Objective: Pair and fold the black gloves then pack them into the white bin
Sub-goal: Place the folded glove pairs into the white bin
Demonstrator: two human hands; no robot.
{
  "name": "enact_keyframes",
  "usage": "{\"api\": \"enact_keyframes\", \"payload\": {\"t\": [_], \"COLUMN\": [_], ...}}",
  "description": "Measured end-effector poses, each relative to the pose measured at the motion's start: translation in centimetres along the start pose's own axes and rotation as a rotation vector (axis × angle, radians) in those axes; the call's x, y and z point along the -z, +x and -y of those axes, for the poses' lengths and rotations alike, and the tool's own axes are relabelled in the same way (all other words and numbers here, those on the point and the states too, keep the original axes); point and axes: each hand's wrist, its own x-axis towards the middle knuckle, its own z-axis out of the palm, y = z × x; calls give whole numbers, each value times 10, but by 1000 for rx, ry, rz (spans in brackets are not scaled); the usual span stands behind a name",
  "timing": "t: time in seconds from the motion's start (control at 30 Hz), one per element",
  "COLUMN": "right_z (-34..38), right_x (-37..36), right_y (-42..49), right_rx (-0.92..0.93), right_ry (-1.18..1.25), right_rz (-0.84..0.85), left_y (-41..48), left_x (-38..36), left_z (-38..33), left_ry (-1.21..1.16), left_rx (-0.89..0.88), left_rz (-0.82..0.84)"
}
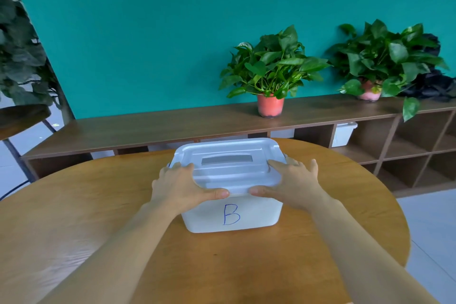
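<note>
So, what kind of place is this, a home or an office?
Probably an office or studio lounge, though I cannot be certain: a round wooden table, a long low cubby shelf along a teal wall, and two potted plants on it.

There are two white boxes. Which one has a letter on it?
The white bin on the round table, with a blue B on its front. The other white box sits in the shelf behind; no letter shows on it.
</note>
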Motion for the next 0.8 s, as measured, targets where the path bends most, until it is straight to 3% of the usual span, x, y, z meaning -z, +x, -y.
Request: {"api": "enact_keyframes", "payload": {"t": [0.27, 0.4, 0.63, 0.8], "right_z": [5, 11, 6, 2], "right_x": [17, 22, 6, -1], "right_y": [-5, 8, 20, 21], "right_rx": [-33, -17, 36, 52], "right_ry": [-9, 11, -10, -15], "right_rz": [98, 48, 201, 160], "left_y": [14, 37, 47, 46], "left_x": [28, 36, 6, 0], "left_z": [-10, -18, -12, -10], "left_ry": [185, 214, 194, 220], "left_rx": [51, -27, -152, -148], "left_rz": [88, 82, 336, 334]}}
